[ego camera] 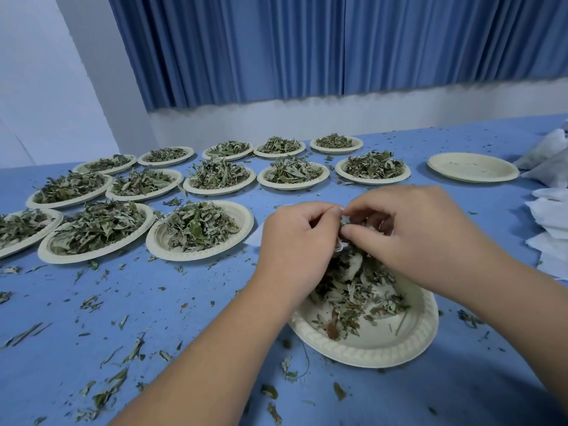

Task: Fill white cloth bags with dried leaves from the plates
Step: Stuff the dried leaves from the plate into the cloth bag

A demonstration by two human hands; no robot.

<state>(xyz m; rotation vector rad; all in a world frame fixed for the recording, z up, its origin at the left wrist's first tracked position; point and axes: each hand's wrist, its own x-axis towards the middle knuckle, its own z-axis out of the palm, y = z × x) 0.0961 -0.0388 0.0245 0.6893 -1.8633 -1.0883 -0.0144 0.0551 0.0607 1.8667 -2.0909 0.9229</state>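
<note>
White cloth bag (252, 238) sat right between the hands, mostly hidden under them. Only a pale corner showed just left of the left hand (298, 241), plus a white scrap at the pinch point. Long axis: could not tell.

Left hand was curled, pinching what looked like the bag mouth. Right hand (415, 232) was curled too, thumb and forefinger pinching a tuft at that mouth. Fingertips of both hands touched.

Supply lay directly beneath and nearward: dried green leaves (353, 290) on a round cream paper plate (368, 355), partly emptied. The heap sat mostly under the right hand, so I judged that hand the nearer. Nothing stood between pinch and pile.

Left of and beyond the hands: rows of full leaf plates (199, 229). Beyond-right: one empty cream plate (473, 167). Far right: pile of spare white bags (550, 216). Leaf scraps (107, 388) littered the blue worktop (184, 302).
</note>
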